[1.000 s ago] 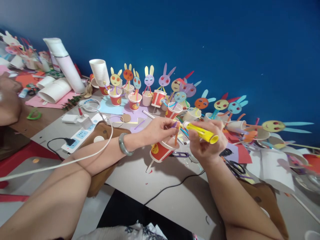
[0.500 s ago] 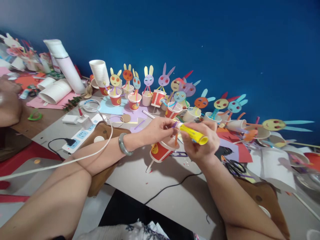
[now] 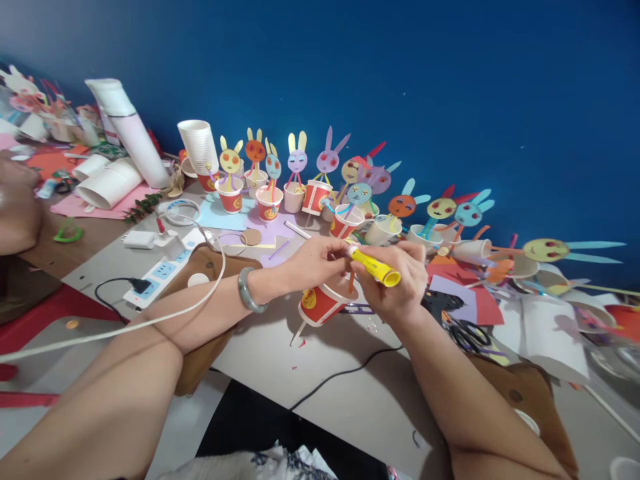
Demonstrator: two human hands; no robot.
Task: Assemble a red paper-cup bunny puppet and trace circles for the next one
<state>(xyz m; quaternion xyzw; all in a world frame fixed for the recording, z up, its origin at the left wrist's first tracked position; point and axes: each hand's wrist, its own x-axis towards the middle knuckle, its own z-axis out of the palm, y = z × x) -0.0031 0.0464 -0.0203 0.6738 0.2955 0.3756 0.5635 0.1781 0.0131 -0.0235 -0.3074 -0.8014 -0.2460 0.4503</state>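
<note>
A red and white paper cup (image 3: 320, 305) with a white stick below it and an orange strip (image 3: 351, 281) at its rim stands tilted under my hands. My left hand (image 3: 319, 261) is pinched just above the rim; what its fingertips hold is too small to make out. In my right hand (image 3: 397, 277) is a yellow glue stick (image 3: 376, 267), its white end against the fingertips of my left hand.
Several paper rabbits in cups line the blue wall, one a purple rabbit (image 3: 328, 161). A power strip (image 3: 165, 268) and a cup stack (image 3: 199, 145) are at left. Black scissors (image 3: 467, 333) and a glue gun (image 3: 443, 301) lie right. Another person's arm (image 3: 19, 207) shows far left.
My right hand and the yellow glue stick have moved slightly left, closer to my left hand. More of the glue gun shows now. The left hand is nearly where it was.
</note>
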